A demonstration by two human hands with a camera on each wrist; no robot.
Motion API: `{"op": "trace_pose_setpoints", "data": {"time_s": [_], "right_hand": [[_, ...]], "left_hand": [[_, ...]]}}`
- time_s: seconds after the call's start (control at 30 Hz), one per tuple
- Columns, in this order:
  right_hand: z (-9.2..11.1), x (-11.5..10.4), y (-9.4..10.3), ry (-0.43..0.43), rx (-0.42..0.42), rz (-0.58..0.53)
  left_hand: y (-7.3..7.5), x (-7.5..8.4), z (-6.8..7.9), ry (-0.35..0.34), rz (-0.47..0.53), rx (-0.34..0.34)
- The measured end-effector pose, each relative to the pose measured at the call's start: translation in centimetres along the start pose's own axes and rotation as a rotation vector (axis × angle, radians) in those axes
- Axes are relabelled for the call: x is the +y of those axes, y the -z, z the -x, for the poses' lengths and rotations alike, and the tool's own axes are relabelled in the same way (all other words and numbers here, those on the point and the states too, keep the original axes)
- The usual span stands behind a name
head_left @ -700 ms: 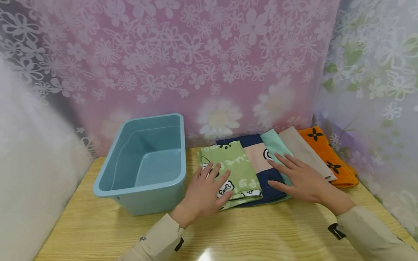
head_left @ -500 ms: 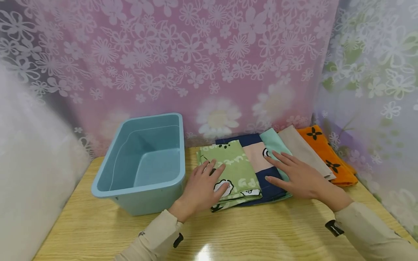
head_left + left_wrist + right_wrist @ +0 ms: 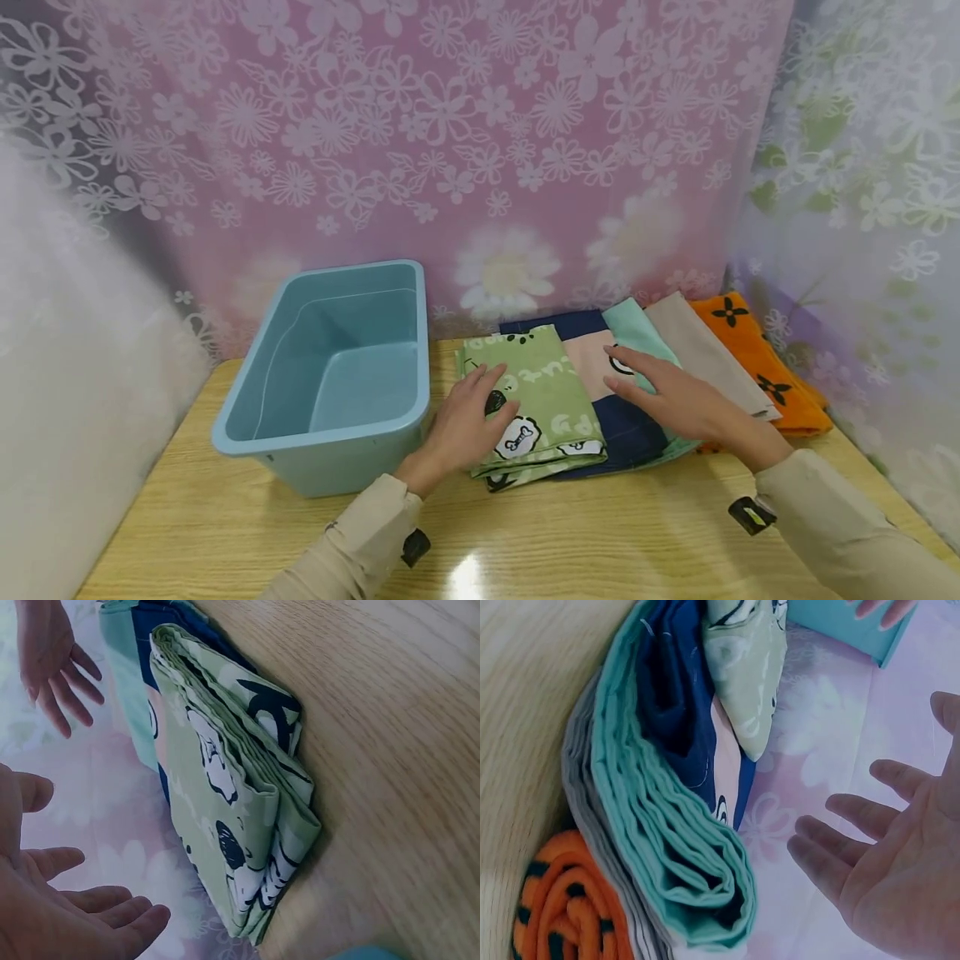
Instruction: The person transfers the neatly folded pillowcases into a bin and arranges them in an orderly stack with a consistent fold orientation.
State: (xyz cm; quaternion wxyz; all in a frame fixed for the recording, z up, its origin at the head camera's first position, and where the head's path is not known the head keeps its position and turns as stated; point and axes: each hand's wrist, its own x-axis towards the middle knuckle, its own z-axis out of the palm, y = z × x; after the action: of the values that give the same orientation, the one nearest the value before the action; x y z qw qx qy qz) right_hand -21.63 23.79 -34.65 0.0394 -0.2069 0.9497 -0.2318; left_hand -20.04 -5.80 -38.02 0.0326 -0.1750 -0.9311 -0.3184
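Several folded cloths lie overlapped in a row. The leftmost is green with cartoon dog and bone prints (image 3: pixel 555 392); then come a navy and pink cloth (image 3: pixel 588 362), a mint cloth (image 3: pixel 637 321), a grey-beige cloth (image 3: pixel 701 354) and a fuzzy orange cloth with black motifs (image 3: pixel 791 396). Over the green cloth's left side hovers my left hand (image 3: pixel 461 429), fingers loosely extended and holding nothing. My right hand (image 3: pixel 678 400) hangs above the mint and navy cloths, also holding nothing. Both wrist views show a gap between each hand (image 3: pixel 82 900) (image 3: pixel 900 840) and the fabric.
A light blue plastic basin (image 3: pixel 367 383) stands left of the cloths, close to my left hand. Everything rests on a wood-grain table (image 3: pixel 525 542). Floral curtains (image 3: pixel 450 150) hang behind and at both sides.
Both hands have turned from palm-down with fingers spread to more edge-on, palms facing inward. My left hand has shifted slightly left. The cloths and basin stay in place.
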Motion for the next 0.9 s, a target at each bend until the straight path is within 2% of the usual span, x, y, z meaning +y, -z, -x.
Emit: {"op": "trace_pose_setpoints", "data": {"time_s": [0.2, 0.53, 0.67, 0.9], "right_hand": [[-1.1, 0.3, -0.2, -0.021, -0.037, -0.160], [-2.1, 1.8, -1.8, 0.021, -0.050, -0.351], [-2.4, 2.1, -2.4, 0.025, -0.037, -0.395], [-2.9, 2.2, -3.5, 0.021, -0.028, -0.386]], "left_hand": [[-0.5, -0.8, -0.6, 0.047, 0.100, 0.031], [-1.3, -1.8, -1.1, 0.156, 0.251, 0.063], [-1.7, -2.4, -1.3, 0.185, 0.275, 0.105], [-2.5, -3.2, -1.7, 0.233, 0.253, 0.171]]}}
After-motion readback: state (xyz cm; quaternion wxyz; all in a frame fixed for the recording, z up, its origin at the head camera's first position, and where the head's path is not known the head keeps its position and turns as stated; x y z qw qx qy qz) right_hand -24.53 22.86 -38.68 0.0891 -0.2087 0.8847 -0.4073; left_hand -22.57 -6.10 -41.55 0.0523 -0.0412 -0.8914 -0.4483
